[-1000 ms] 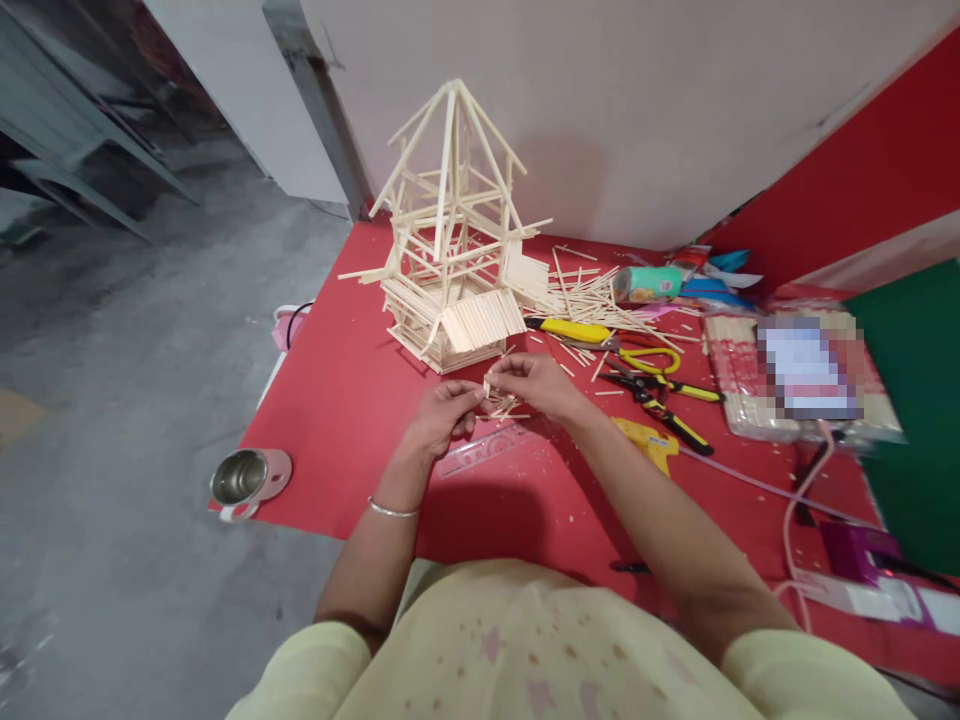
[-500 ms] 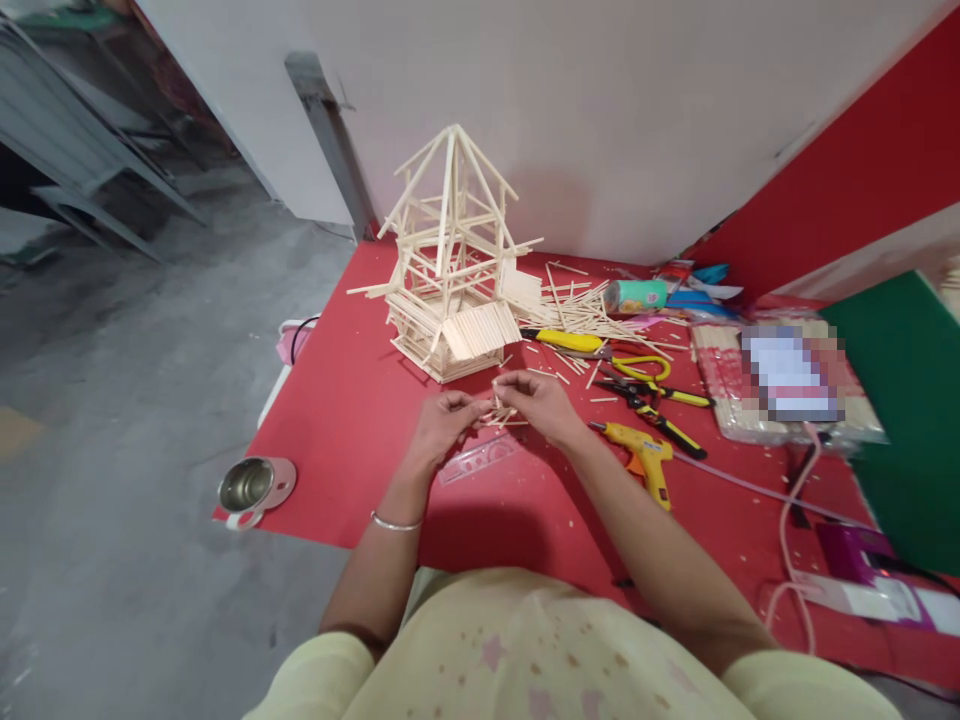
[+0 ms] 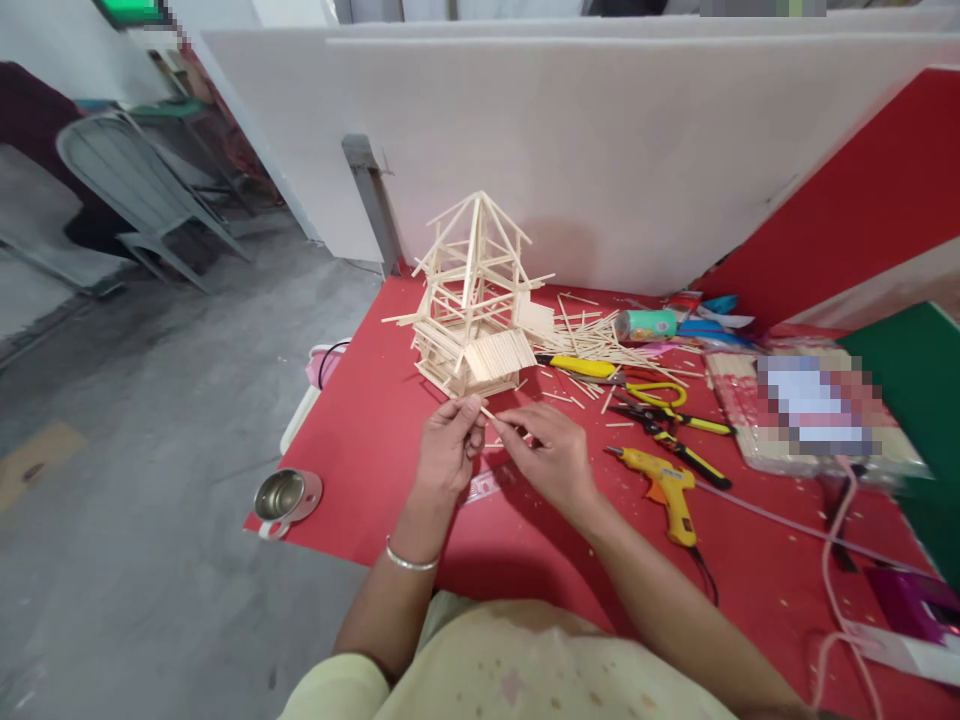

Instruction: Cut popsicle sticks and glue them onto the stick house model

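Note:
My left hand (image 3: 448,445) is closed, with a short wooden stick (image 3: 487,413) pinched between thumb and fingers. The stick's other end lies at the fingertips of my right hand (image 3: 547,455), which is also closed on it. Just beyond my hands stands a tower-like frame (image 3: 472,290) built of thin wooden sticks, with a slatted panel (image 3: 501,356) sloping at its front. Under my wrists a clear plastic ruler (image 3: 486,485) lies on the red tabletop (image 3: 360,440), partly hidden. A few loose sticks are half covered by my right hand.
Right of my hands lie a yellow glue gun (image 3: 660,485), black-and-yellow pliers (image 3: 675,440) and yellow-handled scissors (image 3: 652,393). Loose sticks (image 3: 600,340) are heaped behind them, near a green bottle (image 3: 645,324). A metal-lined mug (image 3: 287,498) stands at the left edge. Cables run along the right side.
The view has tilted up, so the table sits lower. My hands have come up from the small stick pile and now hold one stick between them.

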`<state>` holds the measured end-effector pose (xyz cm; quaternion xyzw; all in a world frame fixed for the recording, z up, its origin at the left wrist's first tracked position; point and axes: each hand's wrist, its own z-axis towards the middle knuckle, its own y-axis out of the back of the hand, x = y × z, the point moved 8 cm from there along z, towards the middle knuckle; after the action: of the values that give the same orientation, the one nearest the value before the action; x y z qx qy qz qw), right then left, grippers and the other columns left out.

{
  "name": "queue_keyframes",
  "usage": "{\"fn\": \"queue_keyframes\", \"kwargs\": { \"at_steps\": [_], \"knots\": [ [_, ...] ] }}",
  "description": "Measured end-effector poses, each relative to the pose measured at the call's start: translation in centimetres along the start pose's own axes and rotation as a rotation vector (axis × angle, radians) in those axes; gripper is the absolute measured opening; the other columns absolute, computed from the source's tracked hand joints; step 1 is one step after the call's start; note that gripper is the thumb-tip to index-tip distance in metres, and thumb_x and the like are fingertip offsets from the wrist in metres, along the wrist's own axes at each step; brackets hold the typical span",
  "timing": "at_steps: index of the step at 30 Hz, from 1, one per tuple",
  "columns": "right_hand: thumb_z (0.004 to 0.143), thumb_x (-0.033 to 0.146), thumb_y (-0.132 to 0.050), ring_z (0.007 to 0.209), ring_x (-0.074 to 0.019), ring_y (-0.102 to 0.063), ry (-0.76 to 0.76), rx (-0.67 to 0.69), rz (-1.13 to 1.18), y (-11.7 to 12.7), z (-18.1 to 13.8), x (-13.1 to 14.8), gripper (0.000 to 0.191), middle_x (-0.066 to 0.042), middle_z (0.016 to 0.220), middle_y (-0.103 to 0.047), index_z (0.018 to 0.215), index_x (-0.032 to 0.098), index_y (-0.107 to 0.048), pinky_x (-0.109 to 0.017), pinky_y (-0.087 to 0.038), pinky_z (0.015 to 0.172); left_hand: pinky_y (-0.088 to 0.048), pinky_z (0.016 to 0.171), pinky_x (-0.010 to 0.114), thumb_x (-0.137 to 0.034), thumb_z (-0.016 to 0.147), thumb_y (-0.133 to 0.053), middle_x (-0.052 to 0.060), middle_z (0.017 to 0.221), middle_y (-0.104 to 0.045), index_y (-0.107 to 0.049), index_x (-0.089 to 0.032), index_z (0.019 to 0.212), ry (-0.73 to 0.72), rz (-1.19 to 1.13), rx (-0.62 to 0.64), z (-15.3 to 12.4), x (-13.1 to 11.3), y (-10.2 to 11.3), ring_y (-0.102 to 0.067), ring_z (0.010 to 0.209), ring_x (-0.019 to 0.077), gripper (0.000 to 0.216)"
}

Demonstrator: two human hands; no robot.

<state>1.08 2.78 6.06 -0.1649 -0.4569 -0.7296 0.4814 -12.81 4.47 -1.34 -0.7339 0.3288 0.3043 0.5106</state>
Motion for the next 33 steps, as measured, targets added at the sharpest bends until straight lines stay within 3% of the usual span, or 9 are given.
{"fn": "queue_keyframes", "kwargs": {
  "at_steps": [6, 10, 16, 33],
  "knots": [
    [0.089, 0.019, -0.065, 0.082, -0.0190, -0.065, 0.153, -0.115, -0.156, -0.6, 0.5, 1.4, 0.012, -0.004, 0.088, -0.074, 0.097, 0.023, -0.071, -0.035, -0.052, 0.077, -0.027, 0.036, 0.016, -0.043, 0.068, -0.086, -0.004, 0.057, -0.058, -0.065, -0.014, 0.072, -0.063, 0.034, 0.000, 0.5, -1.0, -0.2, -0.044, 0.041, 0.0030, 0.037],
    [0.088, 0.017, -0.064, 0.087, -0.0197, -0.066, 0.194, -0.182, -0.188, -0.7, 1.5, 1.7, 0.014, -0.005, 0.090, -0.075, 0.099, 0.024, -0.070, -0.036, -0.053, 0.081, -0.030, 0.037, 0.016, -0.039, 0.068, -0.086, -0.004, 0.060, -0.061, -0.067, -0.014, 0.079, -0.135, 0.077, -0.080, 0.5, -1.8, 0.8, -0.045, 0.042, 0.0029, 0.033],
    [0.090, 0.019, -0.063, 0.088, -0.0200, -0.065, 0.214, -0.153, -0.244, -1.2, 3.2, 1.5, 0.013, -0.005, 0.093, -0.075, 0.101, 0.022, -0.070, -0.035, -0.052, 0.082, -0.027, 0.035, 0.015, -0.037, 0.068, -0.086, -0.008, 0.053, -0.054, -0.066, -0.016, 0.085, -0.164, 0.072, -0.116, 1.3, -2.7, 0.8, -0.043, 0.039, 0.0032, 0.033],
    [0.092, 0.023, -0.062, 0.089, -0.0206, -0.064, 0.206, -0.125, -0.262, -2.2, 3.5, -0.3, 0.014, -0.005, 0.092, -0.074, 0.101, 0.024, -0.072, -0.035, -0.051, 0.082, -0.025, 0.035, 0.014, -0.040, 0.067, -0.087, -0.008, 0.053, -0.052, -0.058, -0.016, 0.072, -0.178, 0.040, -0.140, 2.2, -2.6, -0.7, -0.040, 0.039, 0.0019, 0.038]
  ]
}}
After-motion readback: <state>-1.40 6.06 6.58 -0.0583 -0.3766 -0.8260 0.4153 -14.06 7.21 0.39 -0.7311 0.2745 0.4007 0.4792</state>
